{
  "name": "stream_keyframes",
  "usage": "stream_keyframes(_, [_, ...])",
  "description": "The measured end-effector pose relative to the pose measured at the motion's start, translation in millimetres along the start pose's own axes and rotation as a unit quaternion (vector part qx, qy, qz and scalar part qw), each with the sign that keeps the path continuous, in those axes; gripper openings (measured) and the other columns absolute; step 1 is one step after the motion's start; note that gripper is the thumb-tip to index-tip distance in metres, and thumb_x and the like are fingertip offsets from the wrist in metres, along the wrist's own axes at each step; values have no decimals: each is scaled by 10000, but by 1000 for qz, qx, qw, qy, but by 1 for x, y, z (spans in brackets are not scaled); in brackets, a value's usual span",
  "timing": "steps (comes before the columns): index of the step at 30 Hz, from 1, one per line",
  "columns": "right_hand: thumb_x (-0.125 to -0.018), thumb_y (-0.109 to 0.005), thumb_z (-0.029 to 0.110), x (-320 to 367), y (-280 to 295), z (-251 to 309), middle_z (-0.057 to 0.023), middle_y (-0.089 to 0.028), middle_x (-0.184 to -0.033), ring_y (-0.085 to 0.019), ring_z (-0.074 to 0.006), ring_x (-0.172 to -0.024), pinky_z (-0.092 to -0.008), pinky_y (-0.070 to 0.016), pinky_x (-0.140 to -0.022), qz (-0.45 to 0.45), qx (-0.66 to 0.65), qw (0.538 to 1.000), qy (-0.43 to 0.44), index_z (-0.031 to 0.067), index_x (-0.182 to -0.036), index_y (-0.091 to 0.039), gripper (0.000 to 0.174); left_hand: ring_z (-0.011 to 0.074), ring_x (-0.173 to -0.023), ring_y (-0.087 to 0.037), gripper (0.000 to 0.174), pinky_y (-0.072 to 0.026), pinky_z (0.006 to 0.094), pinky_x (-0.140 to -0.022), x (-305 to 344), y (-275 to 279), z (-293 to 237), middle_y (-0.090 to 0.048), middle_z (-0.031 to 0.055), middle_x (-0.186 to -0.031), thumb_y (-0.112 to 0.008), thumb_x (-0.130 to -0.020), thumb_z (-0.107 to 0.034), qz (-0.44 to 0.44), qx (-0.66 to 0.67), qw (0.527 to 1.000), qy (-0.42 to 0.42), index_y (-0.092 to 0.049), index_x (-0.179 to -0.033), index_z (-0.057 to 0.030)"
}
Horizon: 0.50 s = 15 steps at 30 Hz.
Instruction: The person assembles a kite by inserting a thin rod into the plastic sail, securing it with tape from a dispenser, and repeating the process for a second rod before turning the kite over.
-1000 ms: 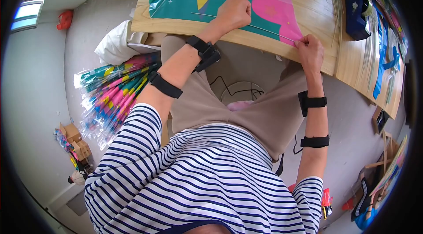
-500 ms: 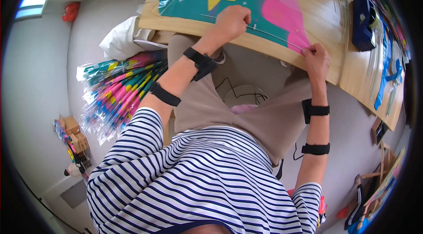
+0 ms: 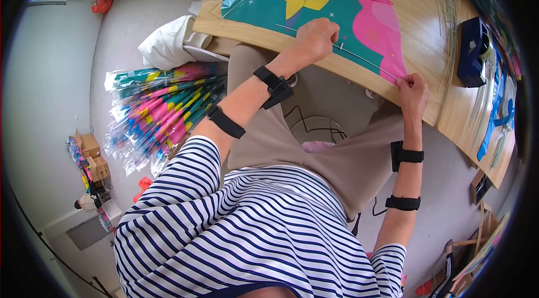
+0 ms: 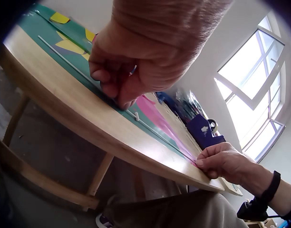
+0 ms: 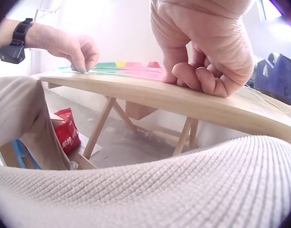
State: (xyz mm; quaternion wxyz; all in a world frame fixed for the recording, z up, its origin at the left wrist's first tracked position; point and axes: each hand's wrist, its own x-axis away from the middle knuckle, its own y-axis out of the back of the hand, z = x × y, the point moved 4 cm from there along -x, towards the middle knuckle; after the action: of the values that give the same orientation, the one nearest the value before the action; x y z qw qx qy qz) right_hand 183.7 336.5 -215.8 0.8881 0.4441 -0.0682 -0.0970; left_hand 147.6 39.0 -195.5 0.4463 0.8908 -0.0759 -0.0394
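1. Fingers (image 4: 110, 89) of the left hand (image 3: 316, 39), curled, grip a thin white rod (image 3: 365, 61) lying along the near part of a teal-and-pink sheet (image 3: 345, 9).
2. At the rod's right end, the right hand (image 3: 414, 96) pinches the sheet's pink corner.
3. The sheet rests on a wooden surface (image 3: 421, 23), left of a navy tape dispenser (image 3: 469, 59).

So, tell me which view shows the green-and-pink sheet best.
The head view: it looks down on the sheet, showing its pattern, though the frame crops it. The left wrist view shows it slanted, partly behind the left hand; the right wrist view, only a flattened strip.
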Motion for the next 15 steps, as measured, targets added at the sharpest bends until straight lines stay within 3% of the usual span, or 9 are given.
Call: stream_keyframes(15, [-764,-751,196,4,5,4,-140,-683,-758,-658,-274,-726,-379,-496,-703,5,-28,1000,6,28,-833,-709,186,338,-830,-616,73,-477,437,-690,1,-1,1,-629,121,-840,-612,-746,1,-4,2,1000,-9,-642,-767,-63])
